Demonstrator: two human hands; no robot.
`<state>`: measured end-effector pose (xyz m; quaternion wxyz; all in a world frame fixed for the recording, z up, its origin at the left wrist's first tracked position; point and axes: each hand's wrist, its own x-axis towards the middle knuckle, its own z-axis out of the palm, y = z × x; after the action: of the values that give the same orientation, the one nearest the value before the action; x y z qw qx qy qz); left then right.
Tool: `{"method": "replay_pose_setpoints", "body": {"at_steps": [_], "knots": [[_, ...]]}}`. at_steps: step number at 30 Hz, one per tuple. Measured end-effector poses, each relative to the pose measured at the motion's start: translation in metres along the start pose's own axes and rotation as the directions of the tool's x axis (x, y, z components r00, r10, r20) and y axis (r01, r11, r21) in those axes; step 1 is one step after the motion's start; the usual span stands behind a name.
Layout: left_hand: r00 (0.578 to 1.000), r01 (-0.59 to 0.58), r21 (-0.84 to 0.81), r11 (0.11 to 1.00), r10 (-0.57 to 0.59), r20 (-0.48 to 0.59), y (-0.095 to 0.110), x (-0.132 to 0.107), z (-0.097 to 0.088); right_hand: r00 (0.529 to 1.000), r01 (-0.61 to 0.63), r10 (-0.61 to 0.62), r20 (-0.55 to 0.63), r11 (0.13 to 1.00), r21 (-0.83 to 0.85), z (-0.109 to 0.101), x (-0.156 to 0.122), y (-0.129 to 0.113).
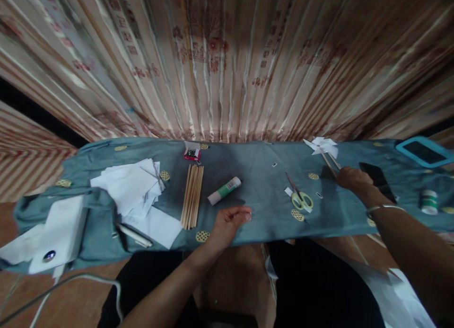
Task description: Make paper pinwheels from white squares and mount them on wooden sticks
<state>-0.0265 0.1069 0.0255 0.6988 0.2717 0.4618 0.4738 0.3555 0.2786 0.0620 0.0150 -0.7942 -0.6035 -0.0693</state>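
Observation:
My right hand [352, 178] is closed around the lower end of a thin wooden stick that carries a white paper pinwheel [322, 146], held out over the right part of the blue cloth [258, 214]. My left hand [230, 221] rests near the cloth's front edge with its fingers loosely curled and nothing visible in them. Just beyond it lies a glue stick [224, 190] with a green label. A bundle of wooden sticks [192, 195] lies to the left of that. Yellow-handled scissors [300, 197] lie between my two hands.
A pile of white paper sheets [132, 186] and a white box [64, 228] sit at the left. A small box of pins [192, 151] stands at the back. A dark phone [378, 178], a teal tablet [423, 151] and a small tub [429, 201] are at the right. A striped curtain hangs behind.

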Motion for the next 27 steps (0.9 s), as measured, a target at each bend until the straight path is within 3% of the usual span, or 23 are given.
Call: {"method": "replay_pose_setpoints", "body": {"at_steps": [4, 6, 8, 10, 12, 15, 18, 20, 22, 23, 25, 27], "knots": [[0.998, -0.056, -0.003, 0.998, 0.056, 0.000, 0.001, -0.002, -0.002, 0.987, -0.106, 0.116, 0.110, 0.990, -0.094, -0.012, -0.006, -0.009], [0.995, -0.103, 0.042, 0.994, 0.102, 0.006, 0.004, -0.005, -0.003, 0.990, -0.084, 0.095, 0.101, 0.991, -0.107, -0.020, -0.020, -0.020], [0.991, -0.134, 0.095, 0.986, 0.133, 0.018, 0.008, -0.008, -0.004, 0.996, 0.067, -0.064, 0.062, 0.996, -0.057, -0.024, -0.047, -0.039], [0.989, -0.149, 0.138, 0.979, 0.146, 0.034, 0.012, -0.011, -0.006, 0.970, 0.237, -0.232, -0.075, 0.970, 0.062, -0.023, -0.083, -0.066], [0.986, -0.165, 0.185, 0.969, 0.162, 0.036, 0.016, -0.015, -0.010, 0.901, 0.429, -0.395, -0.179, 0.872, 0.235, -0.014, -0.125, -0.098], [0.960, -0.263, 0.335, 0.905, 0.281, -0.004, 0.028, -0.021, -0.025, 0.789, 0.614, -0.516, -0.334, 0.686, 0.390, 0.007, -0.179, -0.143], [0.847, -0.419, 0.587, 0.693, 0.531, -0.023, 0.049, -0.027, -0.056, 0.767, 0.641, -0.550, -0.330, 0.631, 0.437, 0.026, -0.209, -0.169], [0.713, -0.451, 0.729, 0.515, 0.699, -0.053, 0.064, -0.029, -0.083, 0.789, 0.614, -0.527, -0.315, 0.656, 0.440, 0.034, -0.216, -0.174], [0.567, -0.359, 0.857, 0.369, 0.816, -0.113, 0.078, -0.031, -0.111, 0.803, 0.595, -0.515, -0.299, 0.668, 0.448, 0.038, -0.217, -0.174], [0.524, -0.284, 0.907, 0.312, 0.842, -0.126, 0.083, -0.032, -0.124, 0.807, 0.589, -0.514, -0.290, 0.668, 0.454, 0.038, -0.216, -0.174], [0.486, -0.117, 0.966, 0.232, 0.861, -0.148, 0.089, -0.031, -0.145, 0.814, 0.579, -0.508, -0.281, 0.672, 0.463, 0.038, -0.215, -0.172], [0.489, 0.019, 0.979, 0.201, 0.852, -0.185, 0.092, -0.030, -0.159, 0.821, 0.569, -0.496, -0.282, 0.677, 0.467, 0.037, -0.215, -0.172]]}}
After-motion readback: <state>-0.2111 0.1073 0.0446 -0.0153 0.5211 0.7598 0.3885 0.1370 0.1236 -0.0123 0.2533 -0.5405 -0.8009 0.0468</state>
